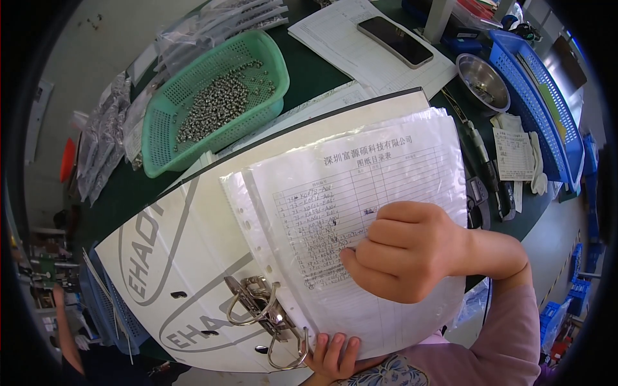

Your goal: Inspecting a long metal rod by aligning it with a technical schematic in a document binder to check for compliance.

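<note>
A white lever-arch binder [222,222] lies open and tilted across the middle, its metal ring mechanism [261,309] showing at the bottom. On its right side is a stack of clear punched sleeves holding a printed table page [309,193] with handwritten rows. My right hand [409,251] is curled closed over the page, its fingertips beside the handwriting; whatever it may hold is hidden. At the lower edge, my left hand [335,354] grips the binder beside the rings, with its fingertips over the sleeves and its thumb out of sight.
A green basket [280,64] of small metal parts stands behind the binder, with bagged parts [106,138] to its left. Papers [328,29] and a phone [396,42] lie at the back. On the right are a metal bowl [483,80], a blue basket [534,109] and calipers [479,193].
</note>
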The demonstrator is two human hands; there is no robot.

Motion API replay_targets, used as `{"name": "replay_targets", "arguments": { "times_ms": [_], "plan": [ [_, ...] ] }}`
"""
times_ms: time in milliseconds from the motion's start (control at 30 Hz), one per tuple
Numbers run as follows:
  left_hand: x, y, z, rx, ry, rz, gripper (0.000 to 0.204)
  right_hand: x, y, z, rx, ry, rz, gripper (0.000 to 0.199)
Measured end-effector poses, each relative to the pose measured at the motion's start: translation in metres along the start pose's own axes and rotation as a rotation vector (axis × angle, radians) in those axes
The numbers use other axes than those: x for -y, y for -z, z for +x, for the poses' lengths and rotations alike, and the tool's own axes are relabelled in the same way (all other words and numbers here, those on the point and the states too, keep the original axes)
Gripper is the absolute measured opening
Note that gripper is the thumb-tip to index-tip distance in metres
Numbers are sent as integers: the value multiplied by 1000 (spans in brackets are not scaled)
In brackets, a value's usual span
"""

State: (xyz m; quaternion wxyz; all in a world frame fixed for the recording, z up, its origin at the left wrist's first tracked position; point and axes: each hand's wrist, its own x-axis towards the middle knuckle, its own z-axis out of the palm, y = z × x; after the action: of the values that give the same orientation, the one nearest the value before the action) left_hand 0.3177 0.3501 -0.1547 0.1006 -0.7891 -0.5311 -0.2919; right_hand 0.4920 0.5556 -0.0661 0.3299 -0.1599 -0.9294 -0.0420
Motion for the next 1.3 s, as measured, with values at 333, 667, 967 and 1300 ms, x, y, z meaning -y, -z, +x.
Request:
{"name": "replay_targets", "arguments": {
  "times_ms": [333,667,967,1300],
  "plan": [
    [2,3,-1,51,5,-41,72,35,24,4,287,-244,-48,30],
    [-1,4,0,11,57,-31,65,41,26,1,398,-270,-135,38],
    [3,4,0,29,67,-68,64,48,64,-42,279,-572,-8,50],
    [2,13,24,34,23,-156,65,123,56,-139,33,-1056,146,50]
  ]
}}
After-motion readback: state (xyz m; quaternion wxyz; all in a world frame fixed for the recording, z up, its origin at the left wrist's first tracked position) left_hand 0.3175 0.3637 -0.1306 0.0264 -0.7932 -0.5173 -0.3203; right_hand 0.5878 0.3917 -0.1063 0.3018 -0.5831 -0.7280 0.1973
